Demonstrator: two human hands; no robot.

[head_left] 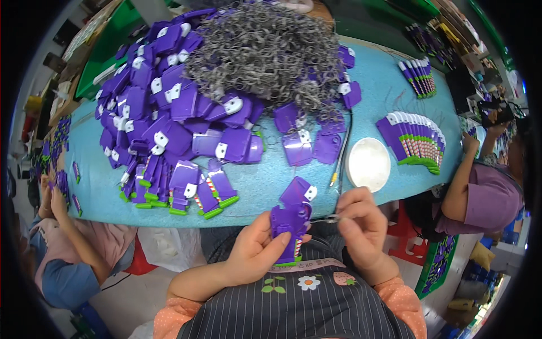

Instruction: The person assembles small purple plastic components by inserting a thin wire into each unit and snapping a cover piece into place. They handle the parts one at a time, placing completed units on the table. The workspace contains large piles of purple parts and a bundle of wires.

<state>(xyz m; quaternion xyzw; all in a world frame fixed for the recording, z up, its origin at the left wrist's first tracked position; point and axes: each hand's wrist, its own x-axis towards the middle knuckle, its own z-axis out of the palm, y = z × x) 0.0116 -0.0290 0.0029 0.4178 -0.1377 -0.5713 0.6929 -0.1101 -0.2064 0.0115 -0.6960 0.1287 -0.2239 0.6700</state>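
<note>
My left hand [255,248] is closed around a purple plastic case part [282,219] with a green end and a red-and-white striped strip. Its thumb lies across the part's inner face. Just to the right, my right hand [364,226] pinches a thin grey wire [327,219] that stretches to the part's edge; how it meets the part is too small to tell. Beyond the held part, a purple piece with a white tab [298,191] lies near the table's front edge. A black cable with a yellow tip [333,178] runs beside it.
A large heap of purple parts [175,101] covers the table's left, next to a tangle of grey wires [265,51]. A round white dish [368,164] and fanned rows of assembled pieces [415,141] stand right. People sit at both sides.
</note>
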